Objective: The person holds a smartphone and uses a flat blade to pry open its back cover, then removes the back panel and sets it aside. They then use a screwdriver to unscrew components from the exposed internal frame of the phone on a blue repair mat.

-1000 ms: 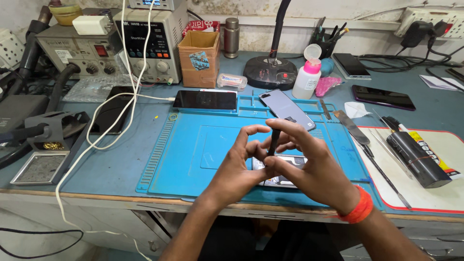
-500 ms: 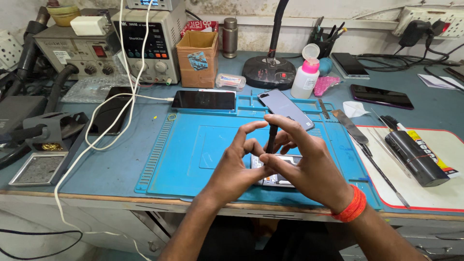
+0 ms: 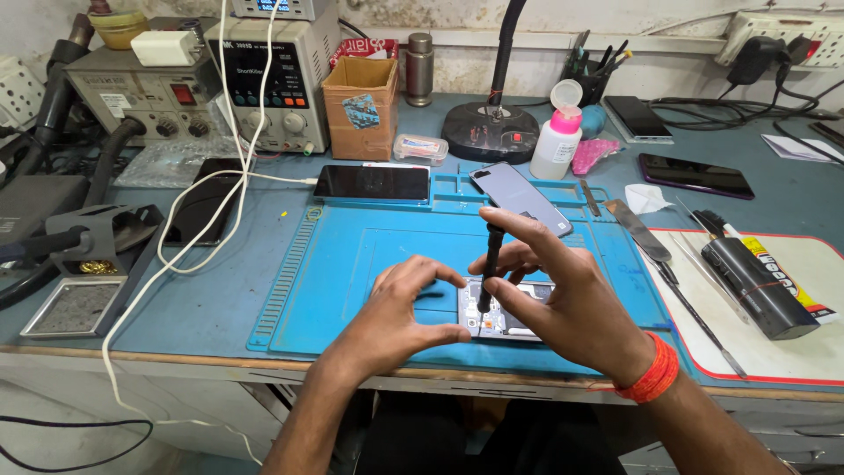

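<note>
An opened phone (image 3: 498,318) with its insides showing lies near the front edge of a blue work mat (image 3: 352,264). My right hand (image 3: 571,299) grips a black screwdriver (image 3: 491,257), held upright with its tip down on the phone. My left hand (image 3: 396,312) rests on the mat just left of the phone, thumb and fingers spread, fingertips at the phone's left edge. An orange band circles my right wrist.
Two phones lie at the mat's far edge: a dark one (image 3: 372,182) on a white cable and a grey one (image 3: 520,199). A cardboard box (image 3: 360,108), power supply (image 3: 268,75), pink-capped bottle (image 3: 558,141) and lamp base (image 3: 490,132) stand behind. Tweezers, a blade and a black tube (image 3: 756,286) lie right.
My left hand has come down from the screwdriver's top to the mat beside the phone. The right hand still holds the screwdriver upright on the phone.
</note>
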